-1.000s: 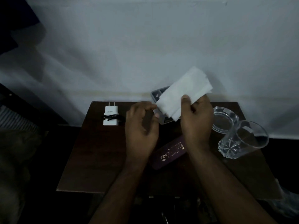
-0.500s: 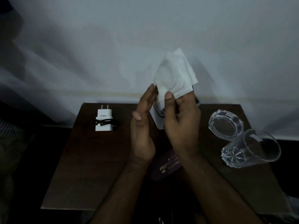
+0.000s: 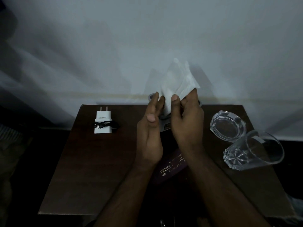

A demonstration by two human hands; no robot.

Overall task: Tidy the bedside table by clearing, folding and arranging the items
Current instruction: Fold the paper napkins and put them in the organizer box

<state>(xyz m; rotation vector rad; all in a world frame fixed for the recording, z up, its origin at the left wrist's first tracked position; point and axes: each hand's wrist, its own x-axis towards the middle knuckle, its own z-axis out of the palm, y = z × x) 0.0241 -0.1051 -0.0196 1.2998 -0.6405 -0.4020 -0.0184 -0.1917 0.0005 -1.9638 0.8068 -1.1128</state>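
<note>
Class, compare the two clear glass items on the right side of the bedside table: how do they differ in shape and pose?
The glass tumbler is tall and lies tipped on its side, its patterned base showing; the glass dish is low, round and sits flat. The tumbler lies nearer the person, the dish nearer the wall. Both are clear, empty, faceted glass on the bedside table.
</note>
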